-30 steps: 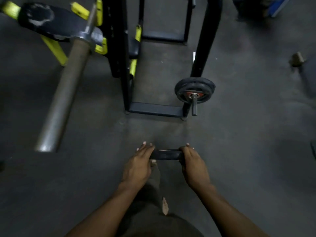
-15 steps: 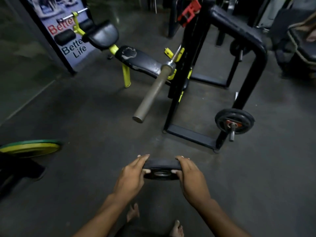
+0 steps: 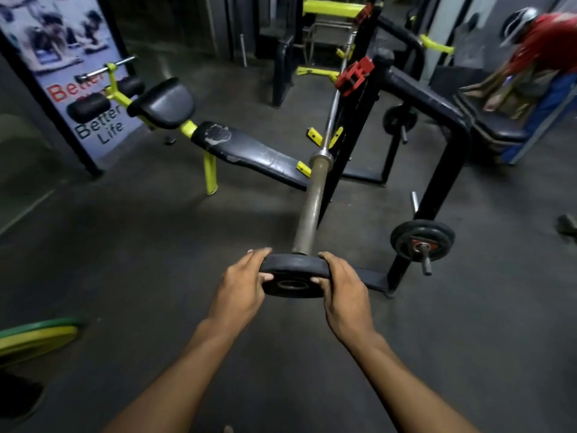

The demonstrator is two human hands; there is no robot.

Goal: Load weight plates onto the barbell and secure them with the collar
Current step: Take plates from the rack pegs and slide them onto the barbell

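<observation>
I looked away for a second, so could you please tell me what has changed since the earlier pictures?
The small plate has been carried up from low over the floor to the end of the barbell sleeve. Left hand and right hand still grip its edges, one on each side.

The small weight plate (image 3: 293,270) between my hands looks like matt black rubber, scuffed along its rim. The barbell sleeve (image 3: 310,207) is dull, tarnished metal; its thinner shaft (image 3: 332,110) shines like chrome. The bench pad (image 3: 249,154) is black vinyl, cracked and peeling in pale patches, on glossy yellow painted legs. The floor (image 3: 156,245) is rough, matt grey.
</observation>
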